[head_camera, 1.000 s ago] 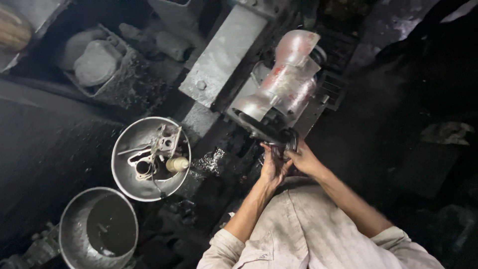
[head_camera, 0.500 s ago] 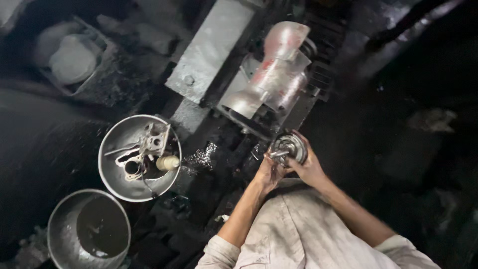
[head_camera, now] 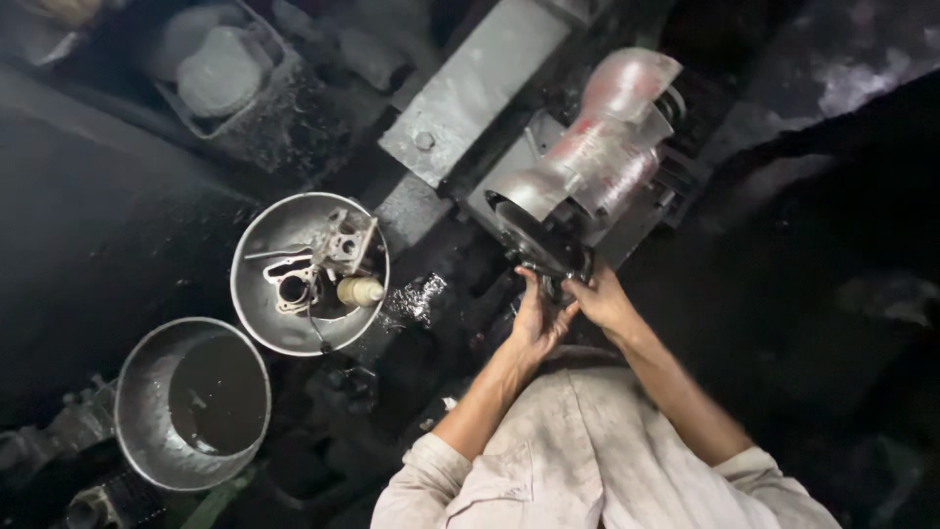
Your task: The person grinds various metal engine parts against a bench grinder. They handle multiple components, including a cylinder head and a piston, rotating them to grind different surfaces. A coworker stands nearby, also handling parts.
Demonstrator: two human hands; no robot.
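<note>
My left hand (head_camera: pixel 537 323) and my right hand (head_camera: pixel 602 302) are close together at the lower edge of a dark wheel (head_camera: pixel 534 240) on a bench machine with a shiny metal guard (head_camera: pixel 602 147). Between the fingers of both hands sits a small round metal part (head_camera: pixel 555 290), mostly hidden. The part lies right against the wheel's rim. My sleeves and pale shirt (head_camera: pixel 587 460) fill the bottom of the view.
A steel bowl (head_camera: pixel 257 313) with engine parts and a small cream bottle (head_camera: pixel 359 291) stands left of the machine. A second bowl (head_camera: pixel 132 431) holds dark liquid. A grey metal block (head_camera: pixel 470 88) lies behind, and a dirty tray (head_camera: pixel 220 73) sits at the top left.
Half a second ago both hands held the round part in plain sight a little off the wheel. Now they have brought it up against the wheel's lower rim.
</note>
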